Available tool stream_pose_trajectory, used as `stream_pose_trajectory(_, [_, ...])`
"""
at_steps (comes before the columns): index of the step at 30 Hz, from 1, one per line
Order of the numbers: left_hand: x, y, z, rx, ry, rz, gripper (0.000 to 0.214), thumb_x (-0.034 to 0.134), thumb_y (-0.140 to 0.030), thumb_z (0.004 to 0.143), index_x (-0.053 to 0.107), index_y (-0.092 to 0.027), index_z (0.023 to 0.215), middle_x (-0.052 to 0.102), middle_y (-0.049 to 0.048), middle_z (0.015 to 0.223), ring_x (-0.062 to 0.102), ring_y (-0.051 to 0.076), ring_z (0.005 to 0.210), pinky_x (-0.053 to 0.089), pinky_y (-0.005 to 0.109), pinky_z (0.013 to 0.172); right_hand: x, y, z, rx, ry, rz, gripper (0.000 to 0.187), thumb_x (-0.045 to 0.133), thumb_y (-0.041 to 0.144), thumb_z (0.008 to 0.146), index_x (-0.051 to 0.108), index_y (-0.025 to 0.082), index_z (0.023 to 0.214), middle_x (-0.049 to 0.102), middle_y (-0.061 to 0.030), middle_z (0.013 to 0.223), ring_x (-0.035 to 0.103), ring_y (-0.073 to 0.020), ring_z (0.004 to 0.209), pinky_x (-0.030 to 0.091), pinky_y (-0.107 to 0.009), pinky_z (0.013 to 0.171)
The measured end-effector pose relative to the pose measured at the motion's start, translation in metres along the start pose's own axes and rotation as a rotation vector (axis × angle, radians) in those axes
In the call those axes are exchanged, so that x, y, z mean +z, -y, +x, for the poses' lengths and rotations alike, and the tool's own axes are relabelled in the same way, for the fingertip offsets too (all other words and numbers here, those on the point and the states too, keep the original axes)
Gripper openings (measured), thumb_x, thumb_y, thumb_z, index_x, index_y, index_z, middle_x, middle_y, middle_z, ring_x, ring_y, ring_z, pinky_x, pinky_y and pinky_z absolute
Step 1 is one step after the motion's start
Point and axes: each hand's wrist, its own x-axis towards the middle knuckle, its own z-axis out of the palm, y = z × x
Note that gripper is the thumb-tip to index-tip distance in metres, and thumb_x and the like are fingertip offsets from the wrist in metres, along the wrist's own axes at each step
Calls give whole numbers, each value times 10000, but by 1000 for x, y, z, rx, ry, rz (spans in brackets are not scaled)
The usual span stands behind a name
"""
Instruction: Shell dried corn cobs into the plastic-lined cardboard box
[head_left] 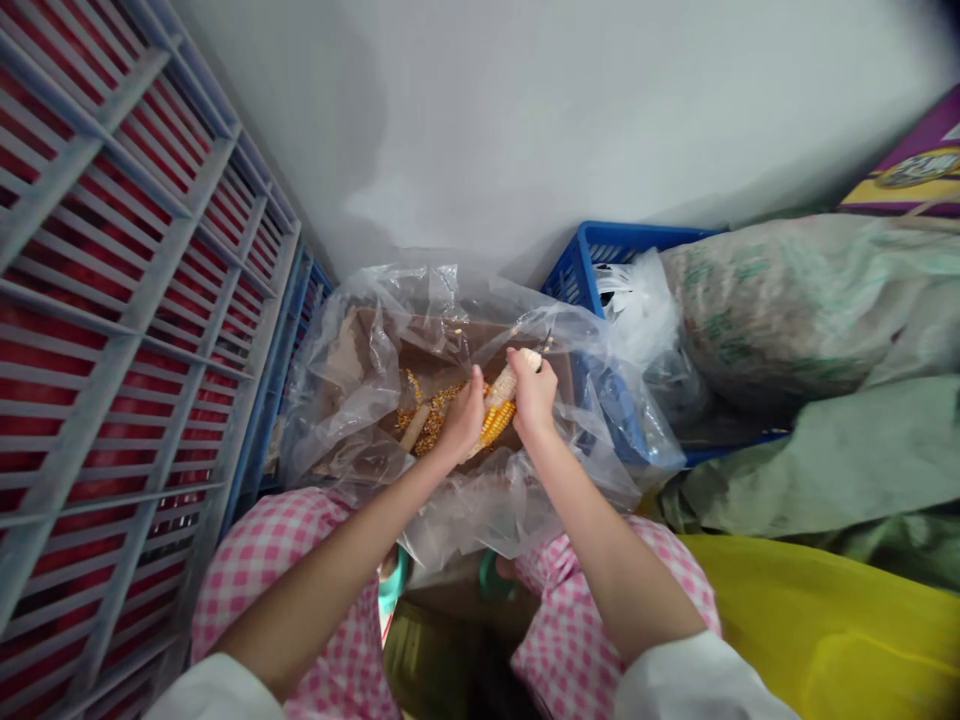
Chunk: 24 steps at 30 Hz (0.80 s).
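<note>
Both left hand (463, 415) and right hand (535, 393) clamp fingers on a part-stripped corncob (501, 405), yellow rows (496, 425) remaining, kernels (432, 428) beneath them!

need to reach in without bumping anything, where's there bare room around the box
Probably above the cardboard box, between the held cob and pale wall. Inside, the brown strip behind the kernels looks mostly bare, save strays. Crowded: left, by the slatted crate; right, by the blue crate and stuffed sack.

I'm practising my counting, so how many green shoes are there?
2. The left green shoe is beside the left checked trouser leg; the right green shoe is beside the right checked trouser leg. Both are partly hidden.
</note>
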Motion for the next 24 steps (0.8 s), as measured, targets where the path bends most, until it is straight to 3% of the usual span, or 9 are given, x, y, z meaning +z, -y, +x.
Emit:
stream_pose_trajectory(3, [-5, -8, -9, 117, -31, 231, 559, 327, -598, 781, 515, -148, 1055, 623, 122, 968, 580, 232, 912, 406, 289, 711, -1, 8, 4, 0, -12, 22, 335, 615, 411, 566, 544, 144, 755, 534, 23, 624, 459, -108, 568, 375, -233, 544])
stream_pose_trajectory(6, [-3, -9, -14, 98, 62, 354, 529, 287, -577, 806, 551, -143, 954, 642, 125, 794, 611, 260, 800, 398, 306, 667, -3, 6, 9, -50, -31, -15, 342, 615, 421, 561, 558, 148, 758, 543, 21, 637, 465, -111, 584, 377, -235, 564])
stream_pose_trajectory(11, [9, 2, -8, 97, 30, 234, 522, 125, -423, 885, 579, -166, 889, 651, 129, 848, 604, 235, 848, 395, 306, 705, -4, -4, 13, -76, -46, -59, 347, 619, 421, 554, 568, 150, 764, 560, 15, 654, 478, -115, 600, 380, -239, 580])
stream_pose_trajectory(15, [10, 1, -7, 0, 88, 65, 617, 54, -471, 872, 592, -169, 845, 653, 97, 806, 606, 215, 809, 416, 299, 686, -5, -1, 13, -56, -45, -59, 343, 618, 411, 555, 573, 146, 767, 562, 15, 656, 481, -113, 601, 383, -240, 578])
stream_pose_trajectory(18, [6, -4, -12, 59, 79, -14, 522, 223, -557, 832, 531, -173, 1006, 640, 77, 900, 600, 192, 817, 429, 278, 681, -6, 6, 14, 2, -59, -25, 337, 626, 405, 551, 566, 142, 753, 548, 17, 638, 477, -113, 582, 388, -241, 558])
stream_pose_trajectory(21, [3, -6, -17, 178, -1, 113, 541, 438, -567, 751, 432, -172, 1120, 617, 88, 940, 592, 208, 827, 422, 285, 686, -8, 13, 16, 51, -68, 55, 335, 642, 388, 541, 554, 142, 752, 525, 24, 625, 468, -107, 556, 393, -241, 535])
stream_pose_trajectory(24, [4, -3, -18, 192, 40, 197, 434, 323, -543, 813, 464, -180, 1005, 607, 63, 785, 597, 207, 738, 410, 279, 625, -9, 15, 19, 56, -83, 117, 338, 652, 365, 528, 545, 144, 760, 519, 28, 629, 465, -101, 548, 400, -237, 530])
